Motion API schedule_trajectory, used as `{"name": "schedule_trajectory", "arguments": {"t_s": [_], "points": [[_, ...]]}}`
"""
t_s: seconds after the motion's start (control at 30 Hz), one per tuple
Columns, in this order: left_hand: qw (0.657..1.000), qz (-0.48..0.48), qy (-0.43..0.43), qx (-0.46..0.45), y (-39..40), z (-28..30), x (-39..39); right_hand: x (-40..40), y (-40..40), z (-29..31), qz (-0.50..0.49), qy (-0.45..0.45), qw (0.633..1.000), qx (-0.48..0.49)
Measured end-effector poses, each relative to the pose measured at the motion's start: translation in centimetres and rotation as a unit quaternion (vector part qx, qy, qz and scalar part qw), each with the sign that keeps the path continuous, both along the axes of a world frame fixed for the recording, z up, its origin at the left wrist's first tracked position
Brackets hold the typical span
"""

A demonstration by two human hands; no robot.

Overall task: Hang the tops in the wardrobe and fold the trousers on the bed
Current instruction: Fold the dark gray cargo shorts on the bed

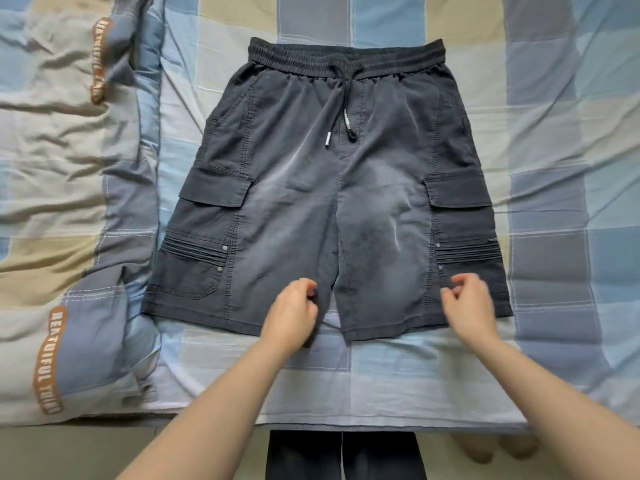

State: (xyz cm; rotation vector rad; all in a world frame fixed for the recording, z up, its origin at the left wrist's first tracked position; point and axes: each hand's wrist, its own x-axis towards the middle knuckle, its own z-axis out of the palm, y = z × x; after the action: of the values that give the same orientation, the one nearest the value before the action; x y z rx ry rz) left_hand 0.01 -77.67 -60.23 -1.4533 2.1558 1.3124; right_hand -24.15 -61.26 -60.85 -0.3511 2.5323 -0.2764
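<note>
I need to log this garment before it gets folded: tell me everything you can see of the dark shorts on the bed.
The dark shorts are charcoal grey, of a thin woven cloth with faded patches down the front. They have an elastic waistband, a dark drawcord with pale tips, a flapped cargo pocket on each leg, and ribbed panels with small studs below. They lie flat and unfolded, front up, waistband away from the person, on the checked bedsheet. The left hand and right hand are over the hems, fingers curled; actual contact is unclear.
</note>
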Motion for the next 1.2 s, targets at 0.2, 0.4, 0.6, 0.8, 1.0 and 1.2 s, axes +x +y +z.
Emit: {"name": "schedule_trajectory", "arguments": {"t_s": [0.2, 0.4, 0.6, 0.8, 1.0, 1.2], "points": [[0.965, 0.195, -0.064, 0.165, 4.1, -2.4, -7.5, -8.1, 3.4, -1.5, -0.146, -0.03, 0.982, 0.117], [0.877, 0.33, 0.078, 0.342, 6.5, -0.3, -7.4, -10.7, 4.6, -0.6, -0.144, -0.209, 0.964, -0.084], [0.882, 0.307, 0.047, 0.355, 7.6, 0.9, -5.1, -11.7, 10.4, 1.4, -0.151, -0.181, 0.958, -0.161], [0.975, 0.119, -0.185, -0.005, 8.1, 0.6, -7.2, -12.0, 12.4, -1.7, -0.155, -0.264, 0.952, -0.013], [0.986, 0.104, -0.022, 0.128, 7.9, 1.5, -15.2, -9.8, 7.6, -0.3, -0.09, -0.216, 0.97, -0.065], [0.927, 0.232, 0.075, 0.285, 6.3, 1.6, -22.6, -5.3, 3.2, 4.5, 0.27, -0.238, 0.908, -0.213]]}}
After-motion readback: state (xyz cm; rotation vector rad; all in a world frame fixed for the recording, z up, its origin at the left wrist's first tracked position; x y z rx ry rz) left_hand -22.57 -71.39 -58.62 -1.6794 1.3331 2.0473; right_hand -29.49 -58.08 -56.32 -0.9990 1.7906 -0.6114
